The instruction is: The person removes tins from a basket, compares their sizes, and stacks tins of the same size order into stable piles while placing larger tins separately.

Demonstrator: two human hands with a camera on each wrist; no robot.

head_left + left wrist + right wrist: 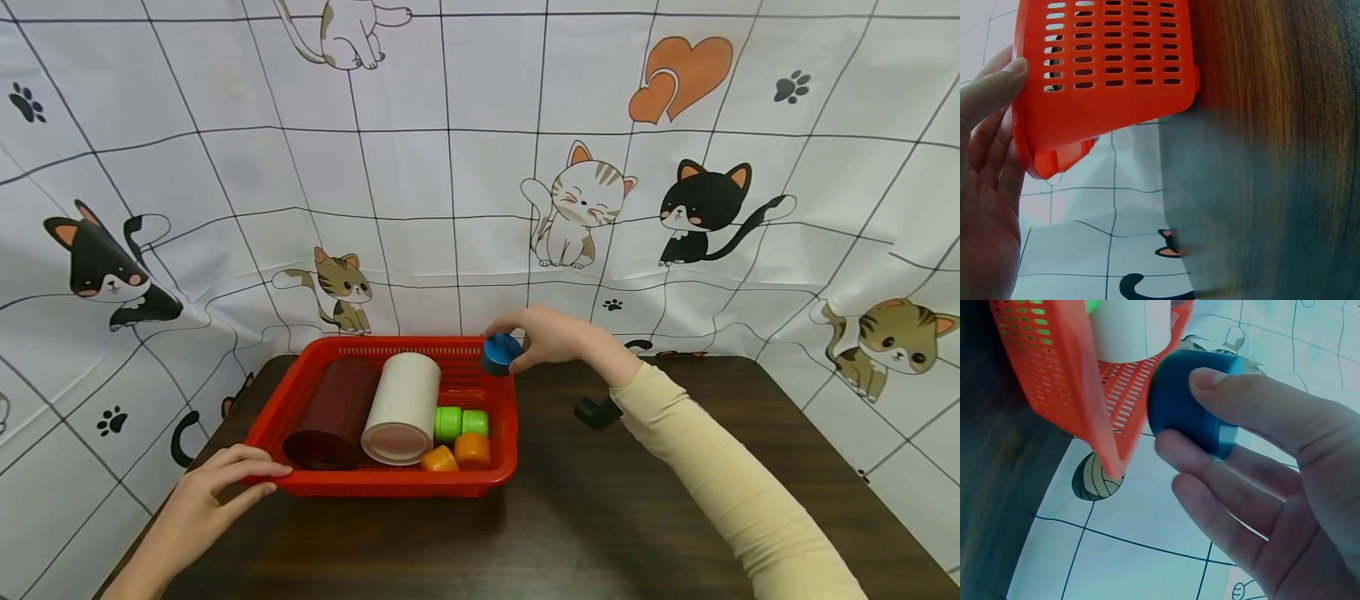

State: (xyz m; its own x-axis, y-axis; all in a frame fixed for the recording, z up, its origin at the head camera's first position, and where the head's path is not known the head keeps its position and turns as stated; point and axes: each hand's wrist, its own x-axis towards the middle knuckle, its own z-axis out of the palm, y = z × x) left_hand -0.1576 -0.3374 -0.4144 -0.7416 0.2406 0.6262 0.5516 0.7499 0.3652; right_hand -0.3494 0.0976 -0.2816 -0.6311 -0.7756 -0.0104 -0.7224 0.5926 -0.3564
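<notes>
As my left hand gripped the red basket, my right pinched the blue cylinder: likely light, stiff, best held by its sides!

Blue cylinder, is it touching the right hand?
Touching: the right wrist view shows the right hand pinching the blue cylinder between thumb and fingers.

White sheeting, creased and ruled with thin dark lines into squares, rises behind the far edge of a dark brown wood-grained table and runs past its left and right edges. Printed cats dot it: a tabby above the far left corner, a black-and-white cat toward the far right corner. Orange hearts sit higher. Light leaves a dull sheen on the surface.
</notes>
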